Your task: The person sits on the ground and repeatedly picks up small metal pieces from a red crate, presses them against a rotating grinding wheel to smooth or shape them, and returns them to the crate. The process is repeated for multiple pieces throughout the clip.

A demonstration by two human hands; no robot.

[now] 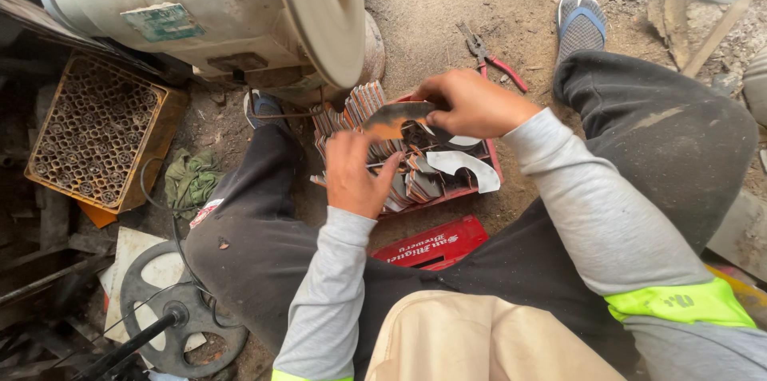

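— Held now? One curved blade (397,117), dark and rusty, pinched in the right hand (471,103) over the red tray (494,164); left hand (357,173) open, flat on the stacked blades (415,181).
— Progress? Hard to judge. Many blades stacked in the tray, two pale ones on top. Grinder wheel (318,13) just above, untouched. Probably most work left.

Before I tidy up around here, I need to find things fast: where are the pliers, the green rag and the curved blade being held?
pliers (497,62), head view, on the red handles.
green rag (190,180), head view, mid-cloth.
curved blade (397,117), head view, on its rusty flat face.
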